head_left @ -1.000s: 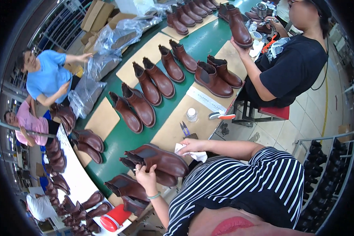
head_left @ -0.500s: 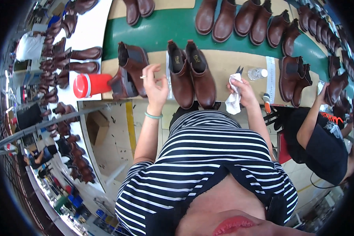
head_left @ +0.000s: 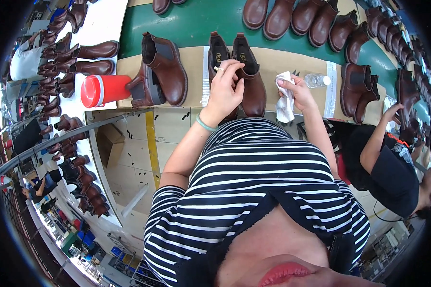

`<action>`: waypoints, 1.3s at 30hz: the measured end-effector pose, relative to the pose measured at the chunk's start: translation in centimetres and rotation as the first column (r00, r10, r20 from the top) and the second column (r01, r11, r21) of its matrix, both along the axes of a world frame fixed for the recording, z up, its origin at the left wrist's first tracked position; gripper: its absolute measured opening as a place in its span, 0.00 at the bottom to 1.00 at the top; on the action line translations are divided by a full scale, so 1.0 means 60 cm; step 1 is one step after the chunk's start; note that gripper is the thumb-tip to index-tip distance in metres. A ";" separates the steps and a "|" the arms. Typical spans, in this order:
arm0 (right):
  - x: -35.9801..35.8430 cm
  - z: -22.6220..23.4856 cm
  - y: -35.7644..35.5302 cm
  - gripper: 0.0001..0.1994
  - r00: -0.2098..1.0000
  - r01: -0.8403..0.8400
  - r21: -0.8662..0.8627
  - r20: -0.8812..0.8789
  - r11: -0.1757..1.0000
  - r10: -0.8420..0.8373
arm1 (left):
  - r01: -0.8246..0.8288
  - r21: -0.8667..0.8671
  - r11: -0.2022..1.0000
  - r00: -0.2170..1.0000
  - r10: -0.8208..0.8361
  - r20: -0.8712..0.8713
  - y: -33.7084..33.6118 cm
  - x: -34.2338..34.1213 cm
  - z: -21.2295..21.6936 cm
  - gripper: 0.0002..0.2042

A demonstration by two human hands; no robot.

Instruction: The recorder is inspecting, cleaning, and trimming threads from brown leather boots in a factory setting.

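While the left hand [head_left: 226, 91] is held part-open over the pair of smooth brown leather ankle boots [head_left: 255, 95], no object is seen gripped; contact can't be told. Crumpled white cloth [head_left: 285, 109] is pinched in the right hand [head_left: 299, 93]. Boots are placed toes toward the near edge of the cardboard-covered green worktop [head_left: 196, 29]; could be knocked off if bumped by the torso. Leather could be scratched by the pale finger ring [head_left: 220, 69], the clear plastic bottle [head_left: 314, 80] tipped by the adjacent right hand. Upright, glossy, dark-lined; left boot is mostly hidden.
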State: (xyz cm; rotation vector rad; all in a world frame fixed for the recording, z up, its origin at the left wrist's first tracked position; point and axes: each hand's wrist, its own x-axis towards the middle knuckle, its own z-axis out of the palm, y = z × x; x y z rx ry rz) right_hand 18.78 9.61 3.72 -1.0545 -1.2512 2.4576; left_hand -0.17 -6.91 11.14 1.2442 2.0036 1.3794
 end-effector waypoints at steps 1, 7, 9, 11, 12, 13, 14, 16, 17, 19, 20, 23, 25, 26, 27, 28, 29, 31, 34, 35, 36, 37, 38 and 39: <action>-0.002 0.008 -0.003 0.07 1.000 0.005 0.000 0.016 1.000 -0.005 | 0.010 0.003 1.000 1.000 -0.010 0.000 0.005 0.000 -0.004 0.15; 0.014 -0.015 -0.019 0.07 0.998 0.064 -0.033 -0.003 0.997 -0.064 | 0.279 -0.278 0.919 0.891 -0.356 -0.282 0.076 -0.040 -0.044 0.06; 0.025 -0.019 -0.020 0.08 0.993 0.111 -0.043 -0.030 0.993 -0.112 | 0.285 -0.276 0.918 0.899 -0.356 -0.254 0.105 -0.064 -0.039 0.06; 0.042 -0.025 -0.022 0.08 0.986 0.162 -0.058 -0.028 0.985 -0.164 | 0.301 -0.266 0.916 0.931 -0.343 -0.127 0.130 -0.098 -0.045 0.06; 0.051 -0.026 -0.023 0.08 0.983 0.176 -0.064 -0.036 0.982 -0.179 | 0.330 -0.265 0.906 0.940 -0.342 0.000 0.143 -0.115 -0.052 0.07; 0.059 -0.026 -0.025 0.08 0.981 0.191 -0.073 -0.015 0.979 -0.192 | 0.328 -0.299 0.896 0.942 -0.287 0.176 0.158 -0.125 -0.051 0.08; 0.067 -0.028 -0.027 0.09 0.979 0.205 -0.083 0.006 0.975 -0.205 | 0.360 -0.315 0.878 0.889 -0.221 0.401 0.169 -0.133 -0.046 0.07; 0.086 -0.037 -0.032 0.09 0.970 0.244 -0.096 0.012 0.965 -0.244 | 0.423 -0.363 0.830 0.839 -0.208 0.503 0.197 -0.144 -0.040 0.07; 0.095 -0.042 -0.034 0.10 0.972 0.232 -0.103 0.001 0.967 -0.233 | 0.451 -0.344 0.823 0.818 -0.227 0.528 0.208 -0.142 -0.034 0.06; 0.115 -0.047 -0.039 0.12 0.976 0.218 -0.106 0.015 0.970 -0.218 | 0.442 -0.373 0.816 0.846 -0.242 0.475 0.212 -0.141 -0.037 0.07; 0.122 -0.047 -0.042 0.13 0.973 0.229 -0.102 0.045 0.968 -0.225 | 0.482 -0.351 0.803 0.830 -0.289 0.477 0.220 -0.149 -0.045 0.07; 0.123 -0.042 -0.062 0.15 0.966 0.241 -0.002 0.101 0.971 -0.239 | 0.438 -0.323 0.839 0.877 -0.320 0.360 0.209 -0.105 -0.001 0.07; 0.111 -0.044 -0.081 0.13 0.984 0.176 -0.057 0.021 0.983 -0.175 | 0.381 -0.366 0.849 0.920 -0.306 0.247 0.192 -0.100 -0.002 0.07; 0.103 -0.041 -0.091 0.12 0.987 0.154 -0.111 -0.028 0.982 -0.158 | 0.378 -0.346 0.859 0.920 -0.306 0.245 0.190 -0.090 -0.001 0.06; 0.098 -0.036 -0.096 0.12 0.990 0.104 -0.096 -0.087 0.990 -0.113 | 0.365 -0.332 0.870 0.929 -0.315 0.195 0.186 -0.082 -0.004 0.07; 0.094 -0.041 -0.101 0.11 0.988 0.054 -0.077 -0.138 0.996 -0.065 | 0.386 -0.265 0.884 0.922 -0.379 0.079 0.186 -0.083 -0.017 0.07; 0.086 -0.036 -0.109 0.11 0.984 0.070 -0.074 -0.157 0.995 -0.081 | 0.371 -0.264 0.890 0.926 -0.378 0.028 0.183 -0.078 -0.016 0.07; 0.077 -0.052 -0.119 0.11 0.963 0.125 -0.243 -0.205 0.962 -0.176 | 0.368 -0.245 0.897 0.929 -0.365 0.062 0.173 -0.072 -0.019 0.06; 0.077 -0.086 -0.122 0.10 0.942 0.163 -0.377 -0.215 0.912 -0.258 | 0.372 -0.198 0.907 0.927 -0.353 0.123 0.162 -0.062 -0.017 0.06; 0.077 -0.094 -0.120 0.10 0.928 0.135 -0.467 -0.250 0.874 -0.277 | 0.348 -0.218 0.912 0.934 -0.317 0.166 0.153 -0.062 -0.011 0.06; 0.086 -0.100 -0.120 0.11 0.915 0.132 -0.511 -0.266 0.849 -0.302 | 0.364 -0.216 0.906 0.923 -0.319 0.216 0.145 -0.062 -0.014 0.06; 0.098 -0.086 -0.111 0.11 0.927 0.150 -0.492 -0.232 0.858 -0.295 | 0.355 -0.237 0.904 0.924 -0.301 0.235 0.141 -0.047 -0.004 0.06; 0.110 -0.112 -0.100 0.10 0.923 0.075 -0.456 -0.304 0.887 -0.235 | 0.406 -0.264 0.875 0.899 -0.331 0.285 0.137 -0.057 -0.009 0.06; 0.114 -0.125 -0.096 0.10 0.899 0.097 -0.480 -0.333 0.872 -0.283 | 0.450 -0.246 0.859 0.868 -0.355 0.347 0.132 -0.059 -0.015 0.05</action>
